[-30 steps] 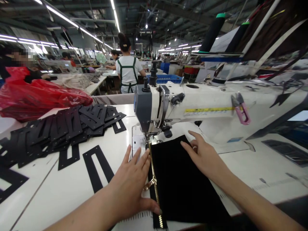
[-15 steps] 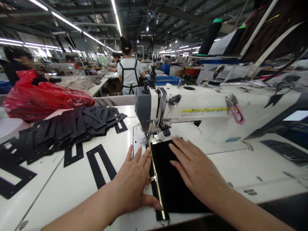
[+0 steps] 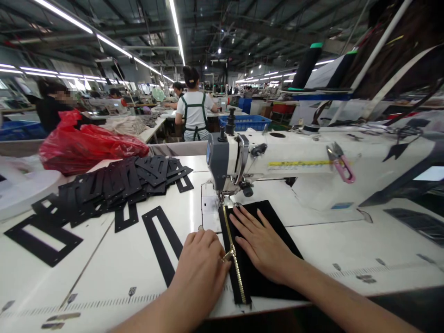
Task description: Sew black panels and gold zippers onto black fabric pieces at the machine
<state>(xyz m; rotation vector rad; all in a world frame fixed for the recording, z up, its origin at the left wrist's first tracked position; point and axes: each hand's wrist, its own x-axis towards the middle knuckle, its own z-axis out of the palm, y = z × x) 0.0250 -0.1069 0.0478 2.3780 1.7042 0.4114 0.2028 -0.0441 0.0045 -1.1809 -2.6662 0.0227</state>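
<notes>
Black fabric with a gold-toothed zipper along its left edge lies on the sewing machine table. Its far end reaches the presser foot of the sewing machine. My left hand is closed beside the zipper, fingers curled round the gold zipper pull; the thumb is mostly hidden. Flat on the fabric, just right of the zipper, rests my right hand, fingers stretched towards the needle area.
Several black slotted pieces lie heaped on the left, with a single slotted strip nearer my left hand. Behind them sits a red plastic bag. Pink-handled thread snips are on the machine arm. A co-worker stands beyond.
My left hand has gone from spread flat by the needle area to curled at the zipper pull, nearer me. My right hand has slid left towards the zipper. The view has shifted slightly left.
</notes>
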